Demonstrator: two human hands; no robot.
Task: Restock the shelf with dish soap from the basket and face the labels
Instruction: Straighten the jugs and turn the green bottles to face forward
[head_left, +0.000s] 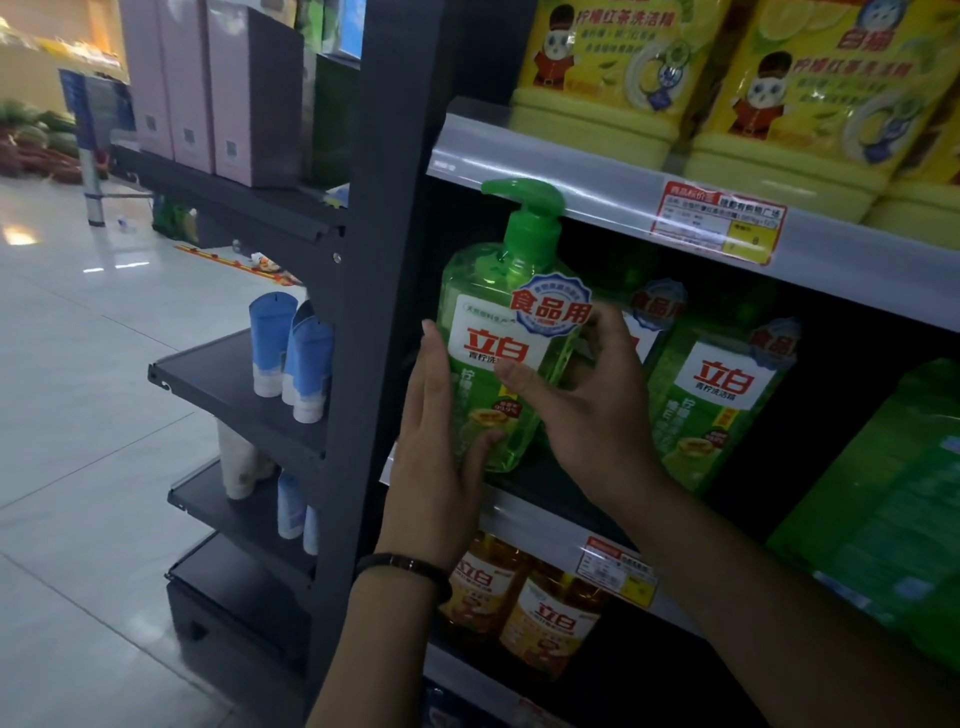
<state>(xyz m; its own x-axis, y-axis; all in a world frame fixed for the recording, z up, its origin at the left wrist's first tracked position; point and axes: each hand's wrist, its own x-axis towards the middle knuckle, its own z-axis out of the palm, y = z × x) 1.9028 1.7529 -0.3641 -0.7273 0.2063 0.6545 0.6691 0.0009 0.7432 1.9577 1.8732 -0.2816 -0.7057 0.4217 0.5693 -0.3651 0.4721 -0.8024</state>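
Green bottle: a clear green pump bottle of dish soap (498, 332) is upright at the left end of the middle shelf (545, 491), right beside the dark upright post (384, 260). Its white and red label faces out into the aisle, and its spout points left.
Bottle base: it is at the shelf's front edge. I cannot tell whether it stands on the board or is just clear of it.
Pump head: it sits just in front of the grey price rail (571, 171) of the shelf above.
Left hand: the left hand (436, 457) lies flat against the bottle's left side, fingers straight and pointing up, thumb across the lower front. A dark bracelet (410, 564) is on that wrist.
Right hand: the right hand (587, 410) grips the bottle's right side, thumb across the label and fingers curled behind.
Same shelf: more green bottles (722, 395) of the same brand stand just to the right, labels forward. Green refill packs (883, 509) are farther right.
Shelf above: yellow jugs (597, 78) stand over a red and white price tag (719, 221).
Shelf below: orange bottles (556, 618) stand under the hands.
End rack: blue tubes (291, 358) stand on a dark side shelf, with pink boxes (249, 93) higher up.
Floor: pale glossy tiles (78, 415).
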